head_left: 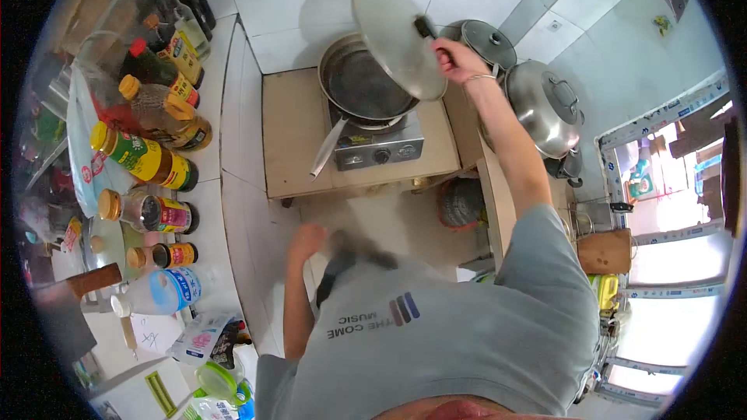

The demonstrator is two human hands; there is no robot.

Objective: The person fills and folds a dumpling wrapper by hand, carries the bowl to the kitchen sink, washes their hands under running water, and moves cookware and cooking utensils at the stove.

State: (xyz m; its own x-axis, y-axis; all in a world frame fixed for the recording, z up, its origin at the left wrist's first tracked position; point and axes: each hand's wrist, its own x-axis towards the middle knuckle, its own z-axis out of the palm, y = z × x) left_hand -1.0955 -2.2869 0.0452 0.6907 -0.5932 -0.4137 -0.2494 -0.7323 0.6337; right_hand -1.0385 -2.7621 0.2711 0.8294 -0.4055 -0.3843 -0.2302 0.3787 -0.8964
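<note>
My right hand [461, 61] is closed on the dark knob of a large round pan lid [389, 35]. The lid is tilted, raised over the right side of a dark frying pan [354, 78]. That pan sits on a silver gas stove [381, 148], its metal handle pointing down and left. Inside the pan the dark surface shows, partly covered by the lid. My left hand [309, 241] hangs beside my body, below the stove counter's front edge, with fingers curled in and nothing visible in them.
Several sauce bottles [148, 157] line the left counter [208, 210], beside a cleaver [62, 319]. Right of the stove stand a lidded pot [489, 43] and a big steel pot [537, 109]. A tiled wall [272, 0] rises behind. A wooden board [604, 252] is at the right.
</note>
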